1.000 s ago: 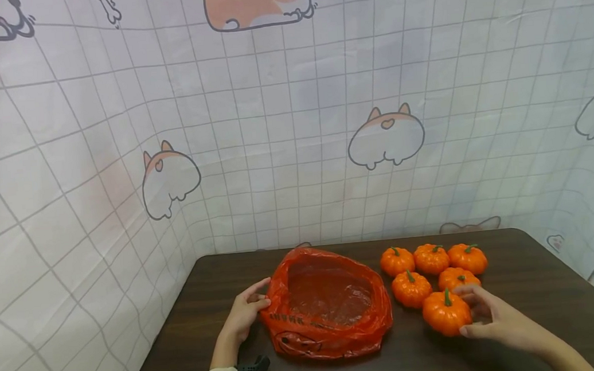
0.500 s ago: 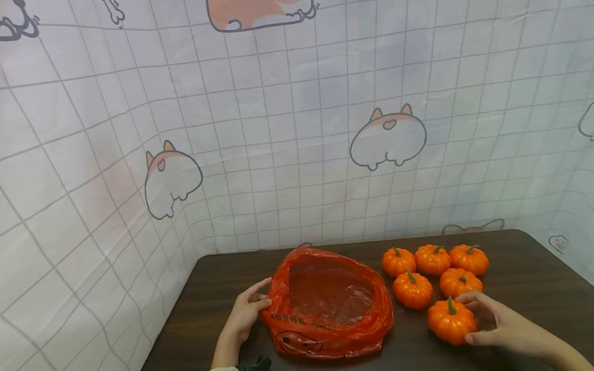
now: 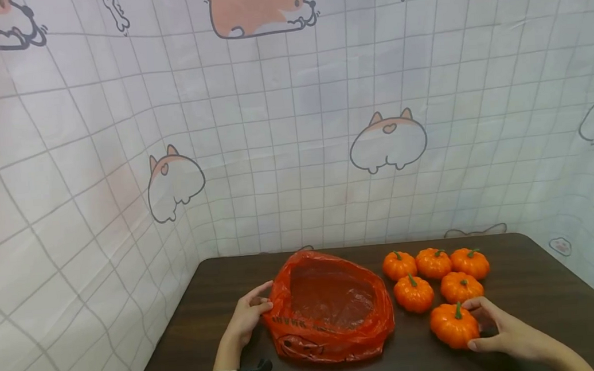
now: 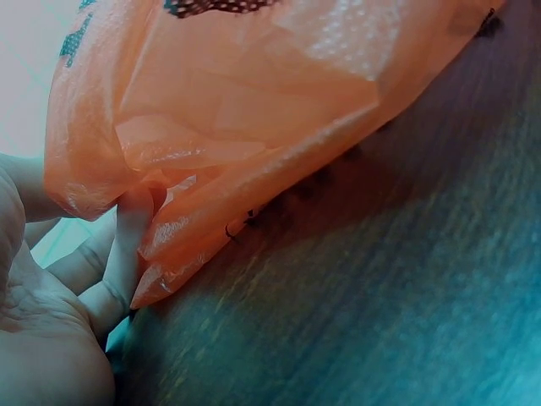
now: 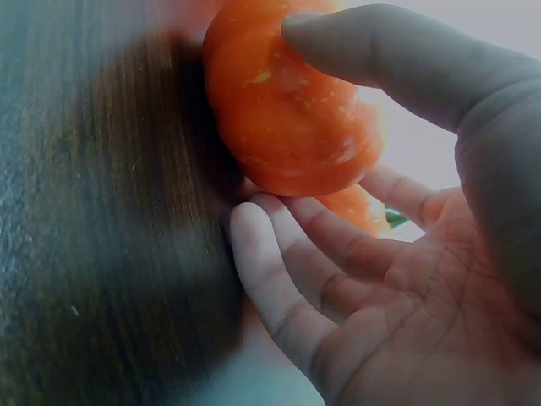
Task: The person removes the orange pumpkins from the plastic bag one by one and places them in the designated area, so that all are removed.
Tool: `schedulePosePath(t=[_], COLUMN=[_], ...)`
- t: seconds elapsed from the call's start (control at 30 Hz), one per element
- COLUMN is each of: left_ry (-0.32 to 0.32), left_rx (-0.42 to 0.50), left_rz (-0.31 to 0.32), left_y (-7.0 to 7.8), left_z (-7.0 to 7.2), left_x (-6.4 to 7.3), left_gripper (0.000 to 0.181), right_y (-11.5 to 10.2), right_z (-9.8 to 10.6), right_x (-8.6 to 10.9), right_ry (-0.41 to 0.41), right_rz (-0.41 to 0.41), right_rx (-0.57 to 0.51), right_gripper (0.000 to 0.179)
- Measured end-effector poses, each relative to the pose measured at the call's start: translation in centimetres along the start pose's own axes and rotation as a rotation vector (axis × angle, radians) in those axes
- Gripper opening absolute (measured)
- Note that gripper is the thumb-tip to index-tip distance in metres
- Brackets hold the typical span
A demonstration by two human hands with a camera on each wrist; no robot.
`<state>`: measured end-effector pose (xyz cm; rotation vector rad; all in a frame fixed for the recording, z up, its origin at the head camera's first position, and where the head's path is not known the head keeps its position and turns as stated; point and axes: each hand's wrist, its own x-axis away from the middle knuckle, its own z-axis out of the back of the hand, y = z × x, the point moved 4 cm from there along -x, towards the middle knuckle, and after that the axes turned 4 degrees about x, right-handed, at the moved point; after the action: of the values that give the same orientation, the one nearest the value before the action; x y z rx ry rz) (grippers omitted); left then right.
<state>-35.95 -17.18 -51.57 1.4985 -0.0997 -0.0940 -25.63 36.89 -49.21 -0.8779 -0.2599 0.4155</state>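
A red plastic bag [image 3: 334, 346] stands on the table with its mouth spread wide and dark print on its front. My left hand [image 3: 245, 320] holds the bag at its left side; up close in the left wrist view, a finger [image 4: 133, 224] sits in a fold of the film. To the right of the bag, my right hand [image 3: 503, 329] grips a small orange pumpkin [image 3: 454, 327] with a green stem. The right wrist view has the thumb [image 5: 338, 42] on one side of this pumpkin and the other fingers [image 5: 262, 254] along the opposite side, low over the wood.
Several more small pumpkins [image 3: 433, 263] stand grouped behind the held one, the closest being a pumpkin [image 3: 461, 287] just behind it. All rest on a dark wooden table [image 3: 220, 277]. A white grid-patterned cloth [image 3: 319, 207] with cartoon dogs hangs behind and at both sides.
The pumpkin in my right hand has shifted slightly right and toward me, away from the others. My left hand and the bag stay in place. The head view has tilted slightly.
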Motion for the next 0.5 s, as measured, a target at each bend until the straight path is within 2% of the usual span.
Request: schedulePosePath(t=[0.27, 0.5], left_ry=[-0.001, 0.003], left_rx=[-0.012, -0.014], left_rz=[-0.004, 0.0], left_y=[-0.24, -0.08], left_z=[0.08, 0.05], left_x=[-0.21, -0.08], left_gripper=[0.051, 0.051], right_y=[0.06, 0.22], right_z=[-0.11, -0.14], right_x=[-0.05, -0.07], right_ry=[0.003, 0.023], right_rz=[-0.041, -0.034], right_rx=[-0.019, 0.004], right_gripper=[0.06, 0.059])
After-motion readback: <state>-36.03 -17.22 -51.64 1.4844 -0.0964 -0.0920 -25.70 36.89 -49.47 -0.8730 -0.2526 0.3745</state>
